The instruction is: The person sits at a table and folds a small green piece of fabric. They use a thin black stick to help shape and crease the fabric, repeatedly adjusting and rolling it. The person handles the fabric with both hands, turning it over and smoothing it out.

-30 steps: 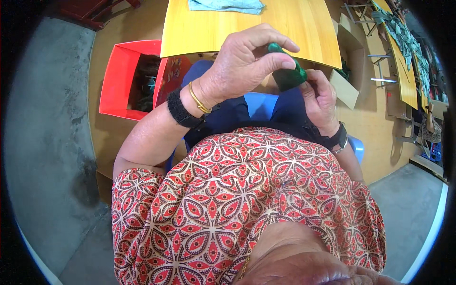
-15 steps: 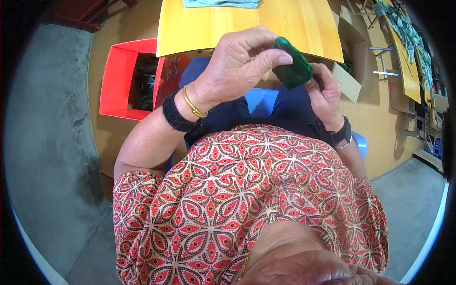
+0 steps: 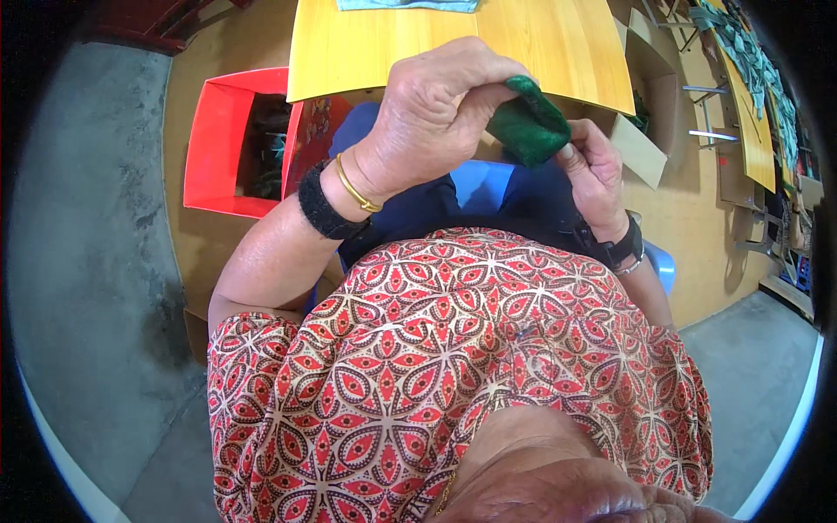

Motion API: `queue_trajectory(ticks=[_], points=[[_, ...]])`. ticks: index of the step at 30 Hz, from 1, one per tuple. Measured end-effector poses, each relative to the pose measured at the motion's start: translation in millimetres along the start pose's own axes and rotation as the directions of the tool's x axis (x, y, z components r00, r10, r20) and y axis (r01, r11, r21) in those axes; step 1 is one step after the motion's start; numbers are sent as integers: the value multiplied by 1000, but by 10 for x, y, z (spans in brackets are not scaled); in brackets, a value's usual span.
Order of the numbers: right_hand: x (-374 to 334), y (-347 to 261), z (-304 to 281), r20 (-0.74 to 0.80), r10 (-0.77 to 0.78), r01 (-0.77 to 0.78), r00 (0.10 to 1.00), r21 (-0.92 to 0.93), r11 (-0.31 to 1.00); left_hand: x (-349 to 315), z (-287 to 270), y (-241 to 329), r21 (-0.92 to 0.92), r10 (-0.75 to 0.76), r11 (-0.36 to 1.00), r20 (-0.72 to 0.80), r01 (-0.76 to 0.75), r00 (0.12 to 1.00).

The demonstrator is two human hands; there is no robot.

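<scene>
A small dark green piece of velvety cloth (image 3: pixel 530 131) is held up between my two hands, above my lap and just off the table's near edge. My left hand (image 3: pixel 445 100) pinches its upper left edge between thumb and fingers. On the other side, my right hand (image 3: pixel 597 170) grips the right corner, thumb against bent fingers. The cloth's top edge gapes a little, like a fold or an opening; whether it is a pouch I cannot tell.
Before me stands a yellow wooden table (image 3: pixel 384 52) with folded light blue cloth (image 3: pixel 405 4) at its far edge. A red box (image 3: pixel 209 144) with dark contents sits at the left. To the right are an open cardboard box (image 3: pixel 649 74) and another table heaped with greenish cloth (image 3: pixel 741 52).
My left hand has turned and shifted slightly up and left, its thumb now behind the cloth's edge. The cloth has tilted and its top edge shows more of a gap.
</scene>
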State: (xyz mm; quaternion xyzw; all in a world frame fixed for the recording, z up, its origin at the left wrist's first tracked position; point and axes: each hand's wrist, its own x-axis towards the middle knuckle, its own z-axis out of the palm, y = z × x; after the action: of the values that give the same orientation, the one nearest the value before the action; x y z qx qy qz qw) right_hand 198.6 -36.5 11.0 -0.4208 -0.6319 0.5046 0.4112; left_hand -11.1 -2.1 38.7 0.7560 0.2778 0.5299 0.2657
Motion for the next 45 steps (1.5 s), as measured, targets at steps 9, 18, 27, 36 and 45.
queue_trajectory(ticks=[9,18,27,36,45], points=[[-17,18,122,86,111,-134,990,342,930,-34,95,-29,126,83,989,-72,-73,994],[-28,23,154,235,129,-221,963,423,879,-60,143,-29,45,34,998,30,-36,999],[44,14,182,152,140,-199,978,505,840,-30,149,-21,-121,-74,991,-113,60,991],[20,-41,251,19,-140,139,990,8,990,-86,150,199,-184,-234,958,-55,221,971],[-56,-100,260,-57,-214,183,975,-339,923,-92,61,1,212,52,973,188,-92,981]])
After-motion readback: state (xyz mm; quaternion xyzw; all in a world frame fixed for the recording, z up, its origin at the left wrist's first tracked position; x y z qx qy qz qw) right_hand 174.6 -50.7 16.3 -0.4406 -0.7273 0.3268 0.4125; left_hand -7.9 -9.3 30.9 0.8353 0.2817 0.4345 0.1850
